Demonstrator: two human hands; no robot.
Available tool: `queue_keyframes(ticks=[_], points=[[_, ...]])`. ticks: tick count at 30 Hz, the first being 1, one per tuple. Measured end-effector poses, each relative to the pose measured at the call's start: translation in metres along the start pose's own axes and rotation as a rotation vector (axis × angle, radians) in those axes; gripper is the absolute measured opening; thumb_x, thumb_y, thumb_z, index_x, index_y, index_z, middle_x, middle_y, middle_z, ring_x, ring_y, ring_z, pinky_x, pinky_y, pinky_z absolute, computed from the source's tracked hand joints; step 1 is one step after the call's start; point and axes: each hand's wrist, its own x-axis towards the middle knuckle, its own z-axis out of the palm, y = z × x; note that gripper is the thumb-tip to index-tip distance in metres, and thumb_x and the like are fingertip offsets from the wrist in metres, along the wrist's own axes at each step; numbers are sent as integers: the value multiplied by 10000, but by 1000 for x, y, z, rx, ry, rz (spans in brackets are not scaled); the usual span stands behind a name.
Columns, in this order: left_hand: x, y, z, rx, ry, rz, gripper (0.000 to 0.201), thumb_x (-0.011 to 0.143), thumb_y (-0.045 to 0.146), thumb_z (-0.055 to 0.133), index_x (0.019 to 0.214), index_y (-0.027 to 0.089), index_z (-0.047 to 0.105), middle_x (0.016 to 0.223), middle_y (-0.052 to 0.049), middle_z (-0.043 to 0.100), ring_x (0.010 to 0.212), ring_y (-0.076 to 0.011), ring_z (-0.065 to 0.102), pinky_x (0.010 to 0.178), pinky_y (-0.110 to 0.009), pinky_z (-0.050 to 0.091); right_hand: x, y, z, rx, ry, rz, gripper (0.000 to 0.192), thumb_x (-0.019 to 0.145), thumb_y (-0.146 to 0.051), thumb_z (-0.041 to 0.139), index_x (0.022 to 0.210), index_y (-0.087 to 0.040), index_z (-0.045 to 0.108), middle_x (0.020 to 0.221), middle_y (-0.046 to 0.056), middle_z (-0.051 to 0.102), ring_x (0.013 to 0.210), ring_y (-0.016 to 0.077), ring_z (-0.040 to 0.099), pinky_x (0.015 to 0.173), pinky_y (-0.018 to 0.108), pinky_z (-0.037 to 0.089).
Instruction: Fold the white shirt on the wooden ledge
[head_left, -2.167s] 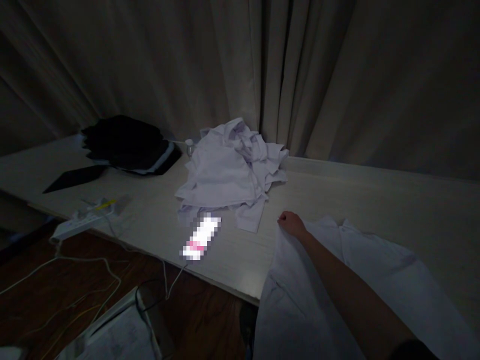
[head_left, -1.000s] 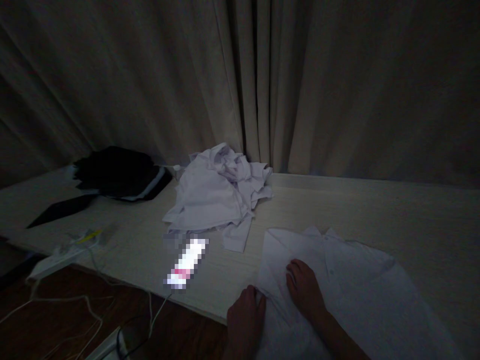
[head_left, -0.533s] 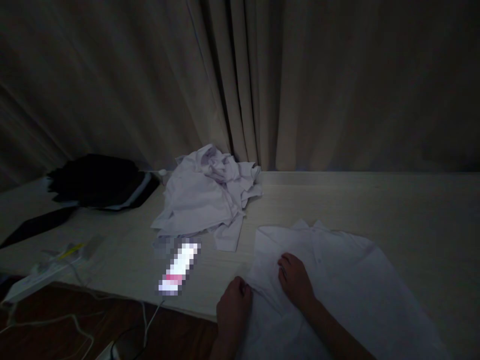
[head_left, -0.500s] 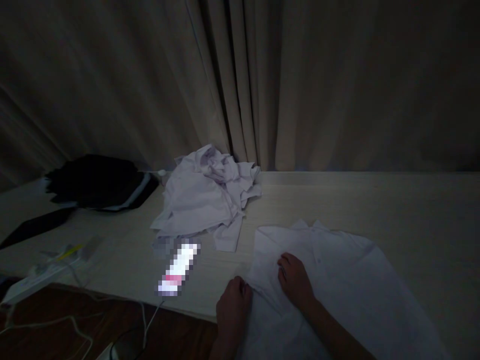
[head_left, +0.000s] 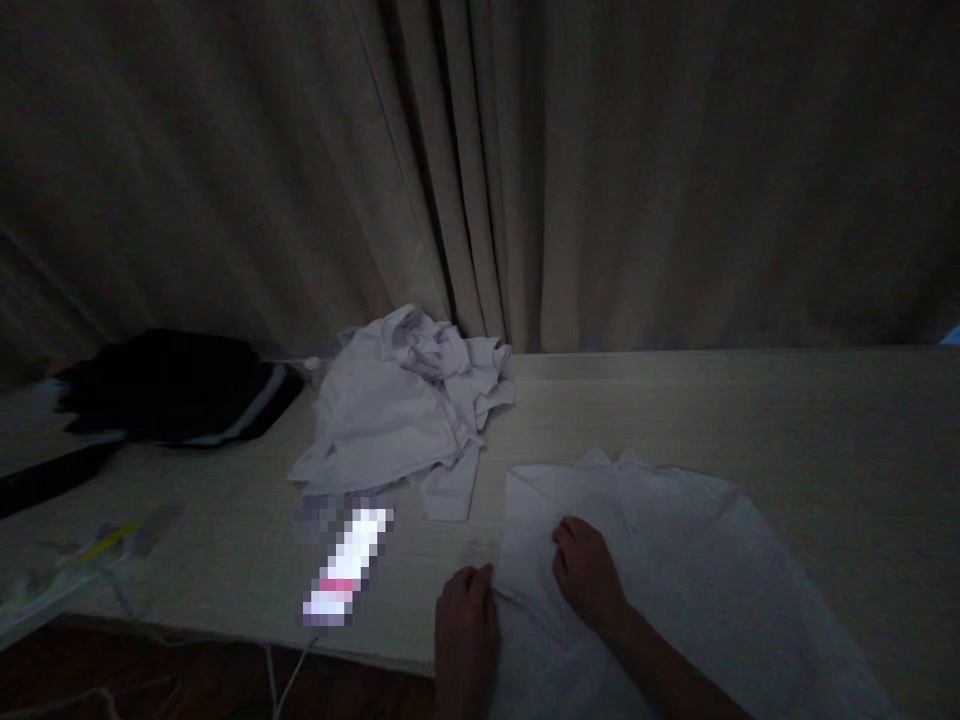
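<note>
Left hand (head_left: 465, 625): fingers curled, pinching the left edge of the white shirt (head_left: 675, 560).
Right hand (head_left: 585, 580): fingers bent, pressing on the shirt.
Shirt: soft, thin, spread flat on the pale wooden table (head_left: 825, 430).
Crumpled white clothes (head_left: 405, 410): nearby.

- A dim room in a home, likely a bedroom.
- Heavy drawn curtains (head_left: 480, 170) hang behind a long pale wooden bench (head_left: 750, 420).
- Crumpled white laundry (head_left: 405, 400), dark folded clothes (head_left: 172, 385) and a power strip (head_left: 45, 585) lie there.

Matt cloth shirt (head_left: 675, 560), wood-grain tabletop (head_left: 787, 420)
</note>
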Motion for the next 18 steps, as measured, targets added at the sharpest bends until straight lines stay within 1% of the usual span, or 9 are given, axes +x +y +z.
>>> queue_keyframes(ticks=[2, 4, 6, 8, 12, 15, 18], points=[[-6, -4, 12, 11, 164, 179, 355, 839, 152, 426, 1160, 160, 577, 1114, -111, 627, 1042, -194, 572, 890, -335, 481, 8, -3, -1, -26, -23, -5, 261, 773, -105, 450, 974, -159, 607, 1074, 107, 587, 1040, 231, 514, 946, 388, 413], [-11, -6, 23, 23, 251, 331, 388, 836, 176, 467, 1219, 155, 529, 1169, -116, 615, 1096, -196, 556, 908, -342, 492, 20, -6, 1, -39, -30, -20, 310, 777, -95, 437, 1031, -142, 609, 1126, 120, 596, 1079, 233, 512, 979, 393, 397], [-14, -8, 31, 49, 277, 408, 400, 834, 197, 492, 1231, 160, 515, 1188, -114, 615, 1115, -195, 554, 902, -340, 506, 35, -11, 6, -47, -40, -45, 377, 784, -86, 421, 1117, -124, 595, 1216, 133, 580, 1153, 233, 489, 1031, 395, 362], [-14, -13, 36, 73, 294, 439, 374, 832, 198, 493, 1203, 169, 537, 1186, -109, 624, 1115, -191, 561, 889, -338, 516, 50, -19, 14, -44, -73, -91, 437, 800, -91, 404, 1210, -119, 553, 1308, 131, 532, 1230, 225, 444, 1070, 390, 328], [-12, -27, 41, 135, 322, 539, 368, 805, 179, 498, 1167, 169, 562, 1195, -102, 633, 1153, -194, 547, 890, -340, 512, 74, -31, 32, -34, -164, -197, 465, 877, -185, 372, 1333, -123, 435, 1433, 110, 394, 1338, 201, 310, 1126, 383, 245], [-13, -37, 45, 198, 316, 616, 417, 788, 180, 488, 1200, 154, 542, 1221, -98, 625, 1207, -202, 509, 917, -350, 488, 84, -32, 45, -51, -196, -162, 507, 906, -309, 381, 1365, -92, 378, 1457, 128, 347, 1359, 221, 263, 1140, 403, 201], [-17, -42, 51, 242, 315, 645, 452, 785, 212, 470, 1230, 146, 518, 1235, -96, 619, 1242, -219, 475, 939, -372, 460, 88, -26, 54, -62, -211, -121, 559, 913, -380, 367, 1381, -75, 342, 1459, 151, 334, 1364, 245, 246, 1142, 449, 157]])
